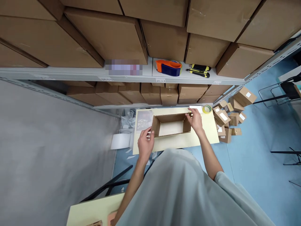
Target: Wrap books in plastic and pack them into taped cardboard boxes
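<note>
An open-topped cardboard box (172,118) stands on a pale yellow table (176,142), its flaps not visible and its light inner bottom showing. My left hand (145,143) holds the box's left end, fingers and thumb at the wall. At the opposite end, my right hand (195,121) grips the right wall near the far corner, with the thumb at the rim and the fingers reaching past it. Beyond the right hand lie a roll of tape (207,109) and a white paper (196,109). A printed sheet (144,120) is left of the box.
Shelving (131,78) full of cardboard boxes rises just behind the table. An orange and blue tape dispenser (169,67) and yellow-black utility knives (199,70) lie on its shelf. Small labelled parcels (222,116) are heaped at right. A grey wall (54,150) bounds the left.
</note>
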The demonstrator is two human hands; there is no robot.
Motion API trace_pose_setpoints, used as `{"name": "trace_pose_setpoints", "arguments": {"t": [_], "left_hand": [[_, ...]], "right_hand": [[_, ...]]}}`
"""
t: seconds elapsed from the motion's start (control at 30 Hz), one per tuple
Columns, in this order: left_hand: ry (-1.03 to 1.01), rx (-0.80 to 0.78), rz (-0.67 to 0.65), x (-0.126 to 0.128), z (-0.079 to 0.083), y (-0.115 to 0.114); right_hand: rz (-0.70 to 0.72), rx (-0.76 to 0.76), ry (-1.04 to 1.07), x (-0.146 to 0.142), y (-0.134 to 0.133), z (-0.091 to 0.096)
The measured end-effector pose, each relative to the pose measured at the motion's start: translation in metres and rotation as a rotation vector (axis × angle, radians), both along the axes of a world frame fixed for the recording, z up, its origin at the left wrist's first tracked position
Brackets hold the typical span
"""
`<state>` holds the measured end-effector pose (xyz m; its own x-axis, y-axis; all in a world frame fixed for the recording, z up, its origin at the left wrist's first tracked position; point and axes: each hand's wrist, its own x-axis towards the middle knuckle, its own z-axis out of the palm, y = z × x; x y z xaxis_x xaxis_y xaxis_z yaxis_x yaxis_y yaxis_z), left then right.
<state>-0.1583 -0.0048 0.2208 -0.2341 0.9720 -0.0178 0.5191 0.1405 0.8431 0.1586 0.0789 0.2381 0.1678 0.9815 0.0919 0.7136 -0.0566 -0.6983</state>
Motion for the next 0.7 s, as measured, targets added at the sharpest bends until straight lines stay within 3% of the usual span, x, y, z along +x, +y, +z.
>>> {"name": "trace_pose_setpoints", "arguments": {"t": [0.17, 0.43, 0.7], "left_hand": [[0.010, 0.024, 0.045, 0.005, 0.001, -0.004], [0.017, 0.043, 0.063, 0.002, 0.000, -0.011], [0.108, 0.067, 0.037, 0.008, 0.002, -0.013]], "right_hand": [[0.083, -0.018, -0.046, -0.002, 0.007, 0.003], [0.099, -0.048, -0.176, -0.007, 0.006, 0.003], [0.035, -0.150, -0.169, -0.010, 0.041, -0.005]]}}
